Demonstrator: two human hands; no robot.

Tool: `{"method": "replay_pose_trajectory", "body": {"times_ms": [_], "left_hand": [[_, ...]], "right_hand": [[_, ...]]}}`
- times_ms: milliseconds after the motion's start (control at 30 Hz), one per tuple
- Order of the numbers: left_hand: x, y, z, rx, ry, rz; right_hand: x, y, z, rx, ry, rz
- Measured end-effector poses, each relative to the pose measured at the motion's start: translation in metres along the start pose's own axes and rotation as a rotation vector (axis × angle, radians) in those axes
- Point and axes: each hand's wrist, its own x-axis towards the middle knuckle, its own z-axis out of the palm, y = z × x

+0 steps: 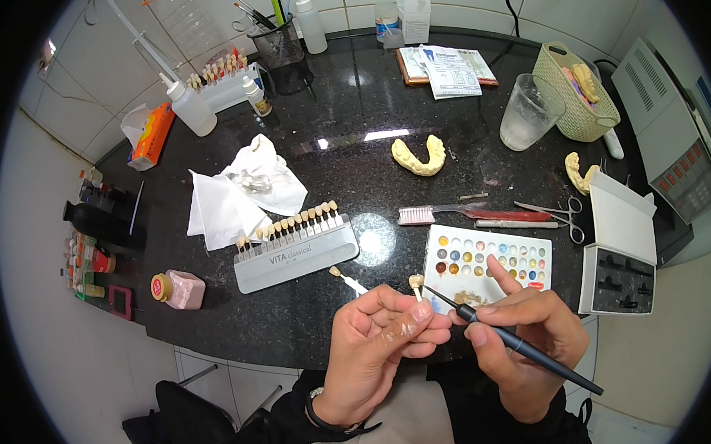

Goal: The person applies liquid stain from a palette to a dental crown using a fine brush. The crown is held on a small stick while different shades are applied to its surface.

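My left hand [375,339] pinches a thin pale peg with a cream tooth crown [416,282] upright on its tip. Between the fingers of my right hand [532,345] lies a slim dark paintbrush [548,361], its fine tip touching or almost touching the crown. Behind that hand, a white paint palette [489,237] holds rows of coloured wells and a brownish smear. Beside my left hand a single tooth shade tab [346,279] rests on the black counter. A grey shade guide [298,265] with a row of tooth tabs stands farther left.
A yellowish dental cast [420,157] sits mid-counter. Near the palette lie a toothbrush [449,212], a clamp [570,214] and an opened white box [619,252]. Crumpled tissue [252,182], a pink-filled jar [184,290], a plastic cup [528,114] and a basket [558,70] stand around.
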Motion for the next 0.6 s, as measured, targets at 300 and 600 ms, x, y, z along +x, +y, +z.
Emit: {"method": "replay_pose_trajectory", "body": {"times_ms": [300, 600], "left_hand": [[-0.003, -0.001, 0.016, 0.213, 0.147, 0.197], [-0.011, -0.001, 0.022, 0.284, 0.184, 0.32]], "right_hand": [[-0.01, 0.003, 0.002, 0.148, 0.108, -0.044], [-0.016, 0.001, 0.001, 0.142, 0.086, -0.069]]}}
